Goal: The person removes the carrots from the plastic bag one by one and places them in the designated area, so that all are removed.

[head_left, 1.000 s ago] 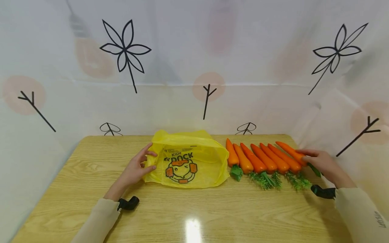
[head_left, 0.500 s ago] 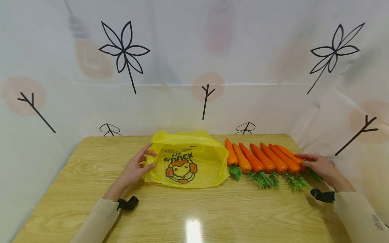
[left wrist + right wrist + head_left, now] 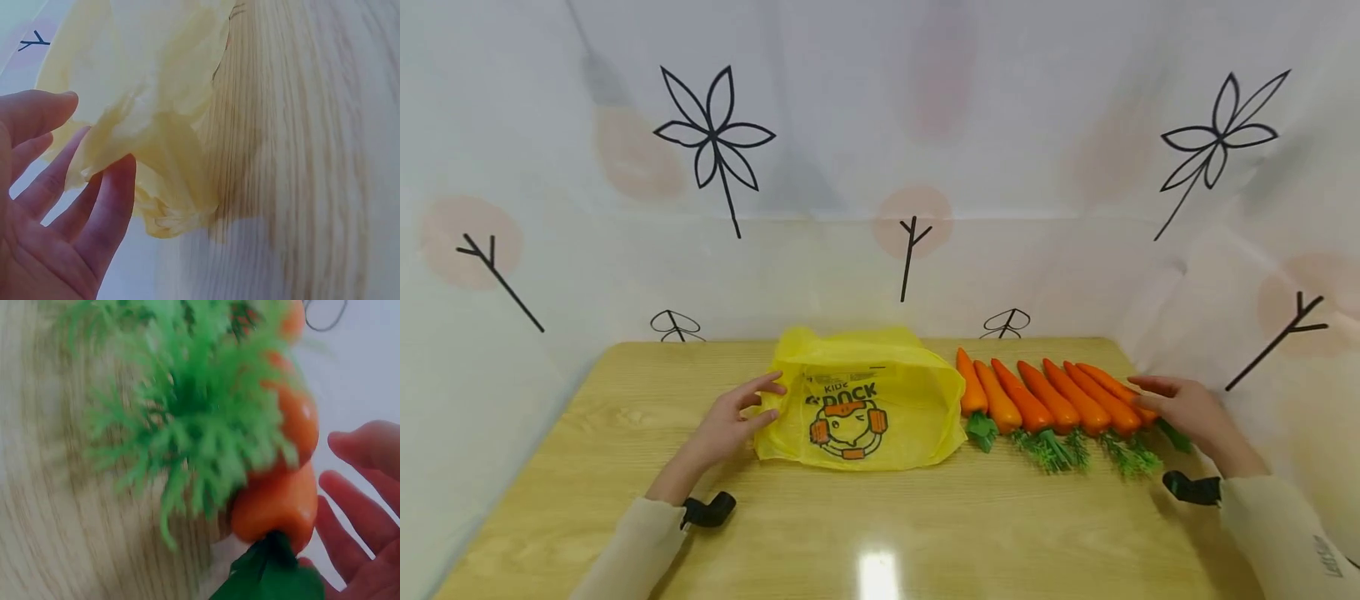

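Note:
A yellow plastic bag (image 3: 917,417) with a cartoon duck print lies on its side on the table, its mouth facing me. At its left side my left hand (image 3: 727,425) has its fingers spread and relaxed, with the fingertips right at the bag (image 3: 169,69) in the left wrist view. To the right of the bag, several orange carrots (image 3: 1043,398) with green tops lie side by side, tips pointing away from me. By the rightmost carrot (image 3: 1101,379) is my right hand (image 3: 1198,421), fingers loosely extended beside that carrot's thick end (image 3: 275,506).
The wooden table (image 3: 805,533) ends at a white patterned curtain (image 3: 820,267) behind the bag and carrots. A black wrist camera (image 3: 707,510) sits on the left wrist and another black wrist camera (image 3: 1191,487) on the right.
My right hand has laid the rightmost carrot down against the row and loosened its fingers from it. The left hand has eased slightly back at the bag's side. The head view has tilted slightly up.

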